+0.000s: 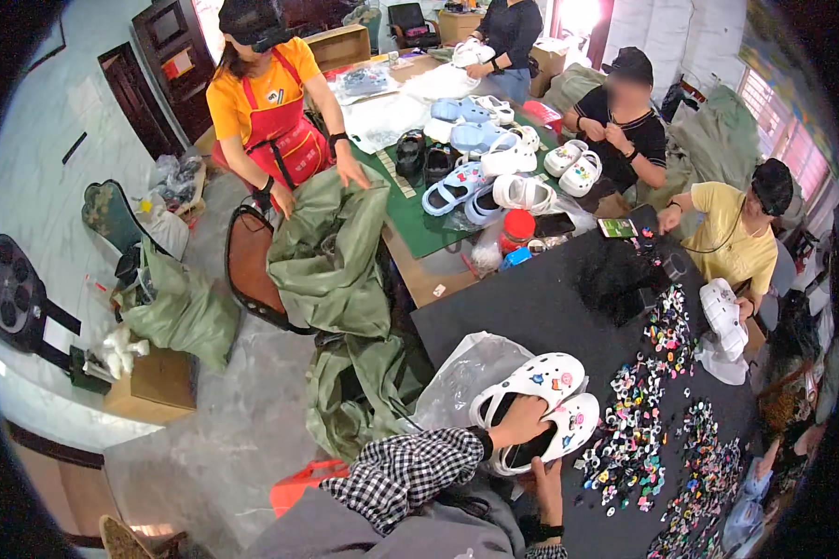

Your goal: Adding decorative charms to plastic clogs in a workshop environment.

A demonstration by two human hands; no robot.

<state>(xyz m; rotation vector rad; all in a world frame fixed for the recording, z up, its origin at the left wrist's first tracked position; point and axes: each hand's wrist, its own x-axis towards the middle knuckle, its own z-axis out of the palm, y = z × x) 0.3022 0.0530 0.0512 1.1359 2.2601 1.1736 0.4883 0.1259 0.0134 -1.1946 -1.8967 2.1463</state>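
Observation:
A pair of white clogs (569, 421) with colourful charms on the toes is in front of me, side by side over the dark table. My left hand (520, 422) reaches over the clogs' openings and grips them where they meet; its fingertips are hidden inside. Lower down, my right hand (546, 486) holds the nearer clog by its side near the heel, fingers partly behind it. Beneath and beside the pair lies a clear plastic bag (471, 373). To the right of the clogs, many small shoe charms (629, 438) are spread in heaps.
Green sacks (331, 261) stand left of the table, one handled by a person in a red apron (284, 140). More clogs (503, 154) crowd the green mat. Two people sit at the right, one beside a white clog (722, 317); another stands at the back.

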